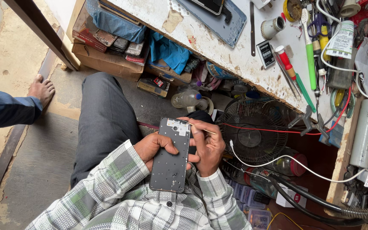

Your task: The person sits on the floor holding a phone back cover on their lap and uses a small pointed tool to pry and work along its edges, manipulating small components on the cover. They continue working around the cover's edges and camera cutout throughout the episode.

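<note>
My left hand [153, 147] grips the left edge of an opened dark phone body [171, 155], held upright over my lap with its inner side facing me. My right hand [207, 147] rests against the phone's right edge and pinches a thin metal tool [204, 130] whose tip points at the upper part of the phone. Both arms wear a checked green-and-white shirt.
A worn white workbench [231, 51] above holds screwdrivers [292, 72], a phone battery [265, 54], cables and a small cup. Under it stand a black fan [252, 132], bottles and cardboard boxes [107, 59]. Another person's bare foot [41, 88] is at the left.
</note>
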